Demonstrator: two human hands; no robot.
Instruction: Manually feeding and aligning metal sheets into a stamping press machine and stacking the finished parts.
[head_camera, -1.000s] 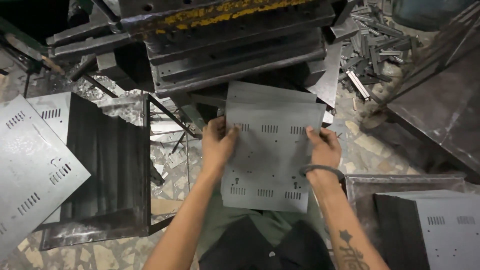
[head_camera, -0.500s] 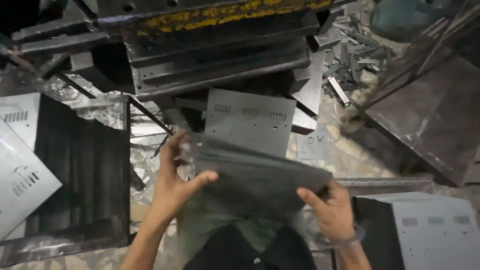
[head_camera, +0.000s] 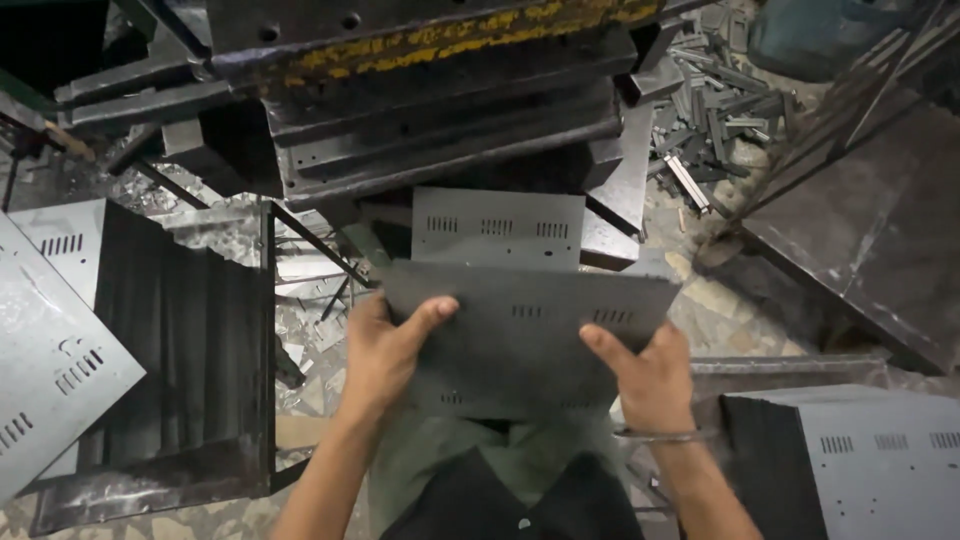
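You have two bare hands in view, the left hand (head_camera: 385, 350) and the right hand (head_camera: 650, 375), and one metal bangle (head_camera: 655, 435). Count two flat grey slotted sheet-metal panels at the press: one held panel (head_camera: 530, 335) and one panel resting under the die (head_camera: 497, 228). Three side stacks hold more: two on your left (head_camera: 45, 350) (head_camera: 185, 340), one on your right (head_camera: 870, 450).

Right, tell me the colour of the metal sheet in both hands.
Dull dark grey metal sheet with rows of small slots, seen best in the head view.

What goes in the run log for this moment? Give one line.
left hand: grips sheet | right hand: grips sheet | slotted metal sheet: lifted, tilted | press: second sheet beneath
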